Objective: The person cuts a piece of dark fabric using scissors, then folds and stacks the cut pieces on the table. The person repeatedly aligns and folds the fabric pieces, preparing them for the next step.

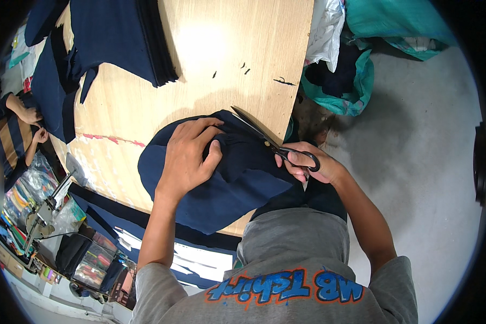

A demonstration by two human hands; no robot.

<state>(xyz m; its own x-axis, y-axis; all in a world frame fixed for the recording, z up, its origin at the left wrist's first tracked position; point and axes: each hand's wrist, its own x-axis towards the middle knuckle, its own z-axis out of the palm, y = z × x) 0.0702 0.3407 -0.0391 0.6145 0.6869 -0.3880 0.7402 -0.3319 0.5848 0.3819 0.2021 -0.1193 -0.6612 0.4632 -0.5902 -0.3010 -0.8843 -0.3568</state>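
A piece of navy fabric (227, 194) lies bunched at the front of the light wooden table (248, 65). My left hand (194, 154) grips it near the middle, fingers curled over a fold and thumb against the cloth. In my right hand (313, 167) are black scissors (262, 135), blades partly over the fabric and pointing up and left toward the tabletop. A small pale strip shows below the scissor handles; I cannot make out what it is.
Stacked navy cut pieces (113, 38) lie at the back left. Another person's hands (29, 113) hold dark cloth at the left edge. Green sacks (362, 97) and a white plastic bag (324, 27) stand at the right over grey floor. Colourful bundles (24, 200) crowd the lower left.
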